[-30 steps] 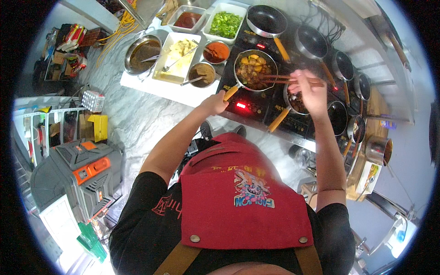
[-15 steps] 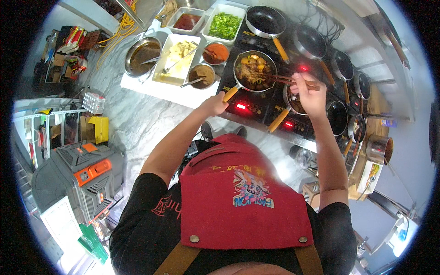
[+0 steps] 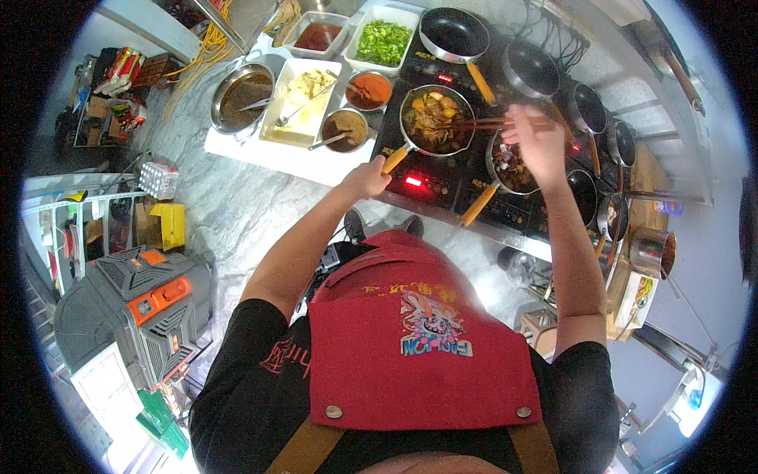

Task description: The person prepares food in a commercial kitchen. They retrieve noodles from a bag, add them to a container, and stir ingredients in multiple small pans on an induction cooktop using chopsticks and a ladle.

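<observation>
My left hand [image 3: 367, 178] is closed round the wooden handle of a small frying pan [image 3: 404, 150] on a black induction cooker. Browned meat and vegetable pieces [image 3: 434, 118] fill this pan. Dark chopsticks [image 3: 493, 124] lie in the grip of my right hand [image 3: 538, 142], their tips down among the food. Below that hand sits a second pan [image 3: 491, 185], its food partly hidden by my fingers and wrist.
Left of the cookers stand a tub of chopped green peppers [image 3: 384, 43], a white tray of yellowish paste [image 3: 276, 110], a red sauce bowl [image 3: 369, 91], a brown sauce bowl [image 3: 346, 130] and a steel pot [image 3: 217, 103]. Several other pans, including a black one [image 3: 455, 31], line the back and right.
My right hand has shifted slightly, with its fingers straighter along the chopsticks, whose tips have moved within the food. The left hand still holds the pan handle.
</observation>
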Motion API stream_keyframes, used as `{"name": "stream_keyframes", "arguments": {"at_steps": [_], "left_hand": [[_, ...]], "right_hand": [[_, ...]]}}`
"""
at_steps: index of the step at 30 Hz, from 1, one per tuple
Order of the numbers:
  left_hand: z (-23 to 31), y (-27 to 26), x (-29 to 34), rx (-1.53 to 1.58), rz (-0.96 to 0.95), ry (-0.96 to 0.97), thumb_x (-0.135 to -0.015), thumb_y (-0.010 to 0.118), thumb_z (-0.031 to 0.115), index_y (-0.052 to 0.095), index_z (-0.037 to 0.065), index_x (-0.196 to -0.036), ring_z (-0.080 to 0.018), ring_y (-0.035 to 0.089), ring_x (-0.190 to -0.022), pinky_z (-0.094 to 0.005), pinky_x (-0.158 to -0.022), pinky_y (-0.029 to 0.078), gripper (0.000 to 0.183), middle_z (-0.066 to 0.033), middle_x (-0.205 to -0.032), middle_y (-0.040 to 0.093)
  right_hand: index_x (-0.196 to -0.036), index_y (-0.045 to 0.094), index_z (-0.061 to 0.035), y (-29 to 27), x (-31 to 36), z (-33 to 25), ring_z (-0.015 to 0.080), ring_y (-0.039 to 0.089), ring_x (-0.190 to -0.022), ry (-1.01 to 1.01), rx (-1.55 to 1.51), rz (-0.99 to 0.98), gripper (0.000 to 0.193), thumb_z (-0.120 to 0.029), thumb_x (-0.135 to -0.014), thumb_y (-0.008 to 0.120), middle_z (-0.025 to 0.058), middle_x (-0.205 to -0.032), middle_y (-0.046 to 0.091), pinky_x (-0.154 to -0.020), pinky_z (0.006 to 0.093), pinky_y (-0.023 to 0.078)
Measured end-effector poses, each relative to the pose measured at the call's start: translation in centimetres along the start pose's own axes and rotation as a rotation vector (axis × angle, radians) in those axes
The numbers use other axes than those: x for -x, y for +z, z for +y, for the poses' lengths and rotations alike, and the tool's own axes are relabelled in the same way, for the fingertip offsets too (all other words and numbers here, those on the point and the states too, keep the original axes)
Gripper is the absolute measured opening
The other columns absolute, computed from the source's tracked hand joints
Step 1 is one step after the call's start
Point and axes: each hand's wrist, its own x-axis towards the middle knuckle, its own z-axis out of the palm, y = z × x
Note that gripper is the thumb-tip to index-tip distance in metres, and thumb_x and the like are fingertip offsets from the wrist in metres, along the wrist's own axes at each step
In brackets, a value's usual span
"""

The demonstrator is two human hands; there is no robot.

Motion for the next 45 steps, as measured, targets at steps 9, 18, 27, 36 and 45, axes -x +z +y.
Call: {"name": "stream_keyframes", "arguments": {"at_steps": [9, 18, 27, 36, 45], "left_hand": [[0.7, -0.5, 0.1, 0.011, -0.031, -0.005, -0.104, 0.065, 0.036, 0.052, 0.003, -0.126, -0.0384, 0.077, -0.072, -0.0512, -0.071, 0.060, 0.042, -0.0239, -0.094, 0.077], [0.8, -0.6, 0.3, -0.004, -0.030, -0.014, -0.104, 0.065, 0.036, 0.052, 0.004, -0.130, -0.0370, 0.077, -0.071, -0.0502, -0.071, 0.060, 0.043, -0.0221, -0.095, 0.078], [0.9, -0.8, 0.5, 0.010, -0.050, -0.029, -0.105, 0.064, 0.036, 0.050, 0.005, -0.129, -0.0342, 0.075, -0.066, -0.0489, -0.067, 0.058, 0.041, -0.0200, -0.093, 0.077], [1.2, -0.9, 0.7, 0.005, -0.057, -0.051, -0.104, 0.064, 0.036, 0.051, 0.005, -0.127, -0.0390, 0.076, -0.074, -0.0524, -0.074, 0.059, 0.041, -0.0224, -0.095, 0.077], [-1.3, 1.3, -1.7, -0.009, 0.168, 0.136, -0.104, 0.066, 0.045, 0.056, 0.004, -0.134, -0.0477, 0.076, -0.089, -0.0565, -0.084, 0.059, 0.051, -0.0270, -0.102, 0.078]], "right_hand": [[-0.110, 0.077, 0.0071, 1.2, 0.5, 1.8, 0.0179, 0.079, -0.076, -0.024, -0.090, -0.125, 0.033, -0.025, -0.110, 0.070, 0.0114, -0.095, 0.079, -0.070, 0.0300, 0.065], [-0.111, 0.076, 0.0068, 0.8, 0.3, 2.6, 0.0204, 0.080, -0.081, -0.087, -0.124, -0.039, 0.032, -0.024, -0.111, 0.070, 0.0122, -0.101, 0.080, -0.075, 0.0314, 0.066], [-0.108, 0.077, 0.0053, 0.0, 1.5, 0.7, 0.0166, 0.078, -0.078, -0.033, -0.078, -0.122, 0.032, -0.025, -0.112, 0.067, 0.0110, -0.095, 0.079, -0.072, 0.0301, 0.064], [-0.112, 0.077, 0.0038, -0.1, 1.4, 1.1, 0.0164, 0.077, -0.075, -0.001, -0.085, -0.203, 0.034, -0.029, -0.111, 0.068, 0.0109, -0.094, 0.078, -0.069, 0.0297, 0.063], [-0.101, 0.075, 0.0033, 2.3, 0.7, 3.0, 0.0140, 0.076, -0.077, -0.152, -0.055, -0.190, 0.025, -0.021, -0.107, 0.074, 0.0064, -0.087, 0.075, -0.070, 0.0294, 0.062]]}}
